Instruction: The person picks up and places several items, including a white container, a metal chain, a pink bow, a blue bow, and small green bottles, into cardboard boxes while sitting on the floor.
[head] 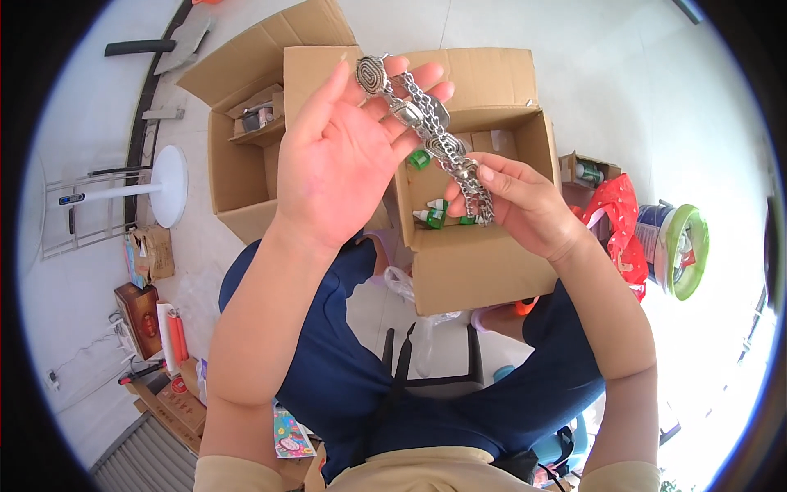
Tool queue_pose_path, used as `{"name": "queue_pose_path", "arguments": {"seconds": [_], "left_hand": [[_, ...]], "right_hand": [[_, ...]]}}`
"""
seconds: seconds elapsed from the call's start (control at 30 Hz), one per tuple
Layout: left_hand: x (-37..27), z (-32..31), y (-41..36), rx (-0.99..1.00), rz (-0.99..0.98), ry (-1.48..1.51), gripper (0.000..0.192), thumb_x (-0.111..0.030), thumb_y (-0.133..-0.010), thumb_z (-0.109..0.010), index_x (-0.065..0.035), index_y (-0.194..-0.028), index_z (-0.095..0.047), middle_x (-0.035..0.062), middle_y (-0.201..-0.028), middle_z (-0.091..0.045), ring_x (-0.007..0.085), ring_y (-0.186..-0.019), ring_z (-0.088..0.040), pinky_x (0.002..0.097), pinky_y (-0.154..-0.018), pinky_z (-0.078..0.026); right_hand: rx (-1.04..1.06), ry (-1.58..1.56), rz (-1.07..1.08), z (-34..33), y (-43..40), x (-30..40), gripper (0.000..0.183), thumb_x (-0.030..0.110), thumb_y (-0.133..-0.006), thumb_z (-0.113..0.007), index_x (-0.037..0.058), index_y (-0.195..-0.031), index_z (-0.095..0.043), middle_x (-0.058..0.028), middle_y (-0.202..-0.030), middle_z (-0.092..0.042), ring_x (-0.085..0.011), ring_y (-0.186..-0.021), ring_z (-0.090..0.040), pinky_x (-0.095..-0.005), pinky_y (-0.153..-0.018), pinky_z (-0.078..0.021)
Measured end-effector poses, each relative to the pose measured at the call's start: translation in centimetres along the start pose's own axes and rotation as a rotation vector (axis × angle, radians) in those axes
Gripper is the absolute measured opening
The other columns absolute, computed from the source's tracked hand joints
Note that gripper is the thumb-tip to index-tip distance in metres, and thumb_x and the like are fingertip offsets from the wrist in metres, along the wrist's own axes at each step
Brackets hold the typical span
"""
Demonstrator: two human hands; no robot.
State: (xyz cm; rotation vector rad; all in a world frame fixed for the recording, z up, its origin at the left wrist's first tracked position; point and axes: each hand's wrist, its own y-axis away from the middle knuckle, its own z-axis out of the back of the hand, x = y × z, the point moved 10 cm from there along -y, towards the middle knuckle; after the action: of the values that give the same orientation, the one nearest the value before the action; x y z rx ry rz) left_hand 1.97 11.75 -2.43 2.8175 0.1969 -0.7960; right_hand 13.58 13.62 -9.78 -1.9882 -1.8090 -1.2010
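Observation:
A silver metal chain belt with oval medallions (pixel 445 146) runs slantwise between my hands, above an open cardboard box (pixel 482 270). My left hand (pixel 347 154) is palm up with its fingers spread, and the belt's upper end lies across its fingers. Lower on the right, my right hand (pixel 522 200) pinches the folded lower part between thumb and fingers, short chain ends hanging below. Inside the box under the belt are several small green-and-white bottles (pixel 435 216) and a green round item (pixel 419 160).
A second open cardboard box (pixel 243 166) stands at the left, holding torn cardboard and small things. At the right are a red plastic bag (pixel 624 227) and a bucket with a green rim (pixel 685 252). A white round-based stand (pixel 169 186) lies far left. My knees flank the nearer box.

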Motion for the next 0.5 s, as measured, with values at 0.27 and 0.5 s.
{"name": "queue_pose_path", "arguments": {"seconds": [0.27,0.5], "left_hand": [[1.6,-0.6,0.4,-0.021,0.123,0.068,0.061,-0.049,-0.094,-0.026,0.001,-0.123,-0.043,0.0202,-0.132,-0.039,0.0337,-0.129,-0.03,0.0509,-0.107,-0.022],[0.9,1.0,0.3,-0.147,0.05,0.016,0.056,-0.047,-0.093,-0.033,0.0006,-0.122,-0.043,0.0184,-0.131,-0.04,0.0304,-0.126,-0.034,0.0469,-0.106,-0.025]], "right_hand": [[-0.08,0.142,0.075,-0.3,-0.5,-0.1,0.057,0.008,-0.076,-0.07,0.0035,-0.125,-0.042,-0.0041,-0.097,-0.058,-0.0135,-0.096,-0.055,-0.0289,-0.088,-0.0411],[-0.168,0.336,0.087,0.3,-0.3,0.6,0.022,0.014,-0.081,-0.066,0.0015,-0.097,-0.058,-0.0003,-0.088,-0.059,-0.008,-0.083,-0.055,-0.0249,-0.079,-0.0422]]}}
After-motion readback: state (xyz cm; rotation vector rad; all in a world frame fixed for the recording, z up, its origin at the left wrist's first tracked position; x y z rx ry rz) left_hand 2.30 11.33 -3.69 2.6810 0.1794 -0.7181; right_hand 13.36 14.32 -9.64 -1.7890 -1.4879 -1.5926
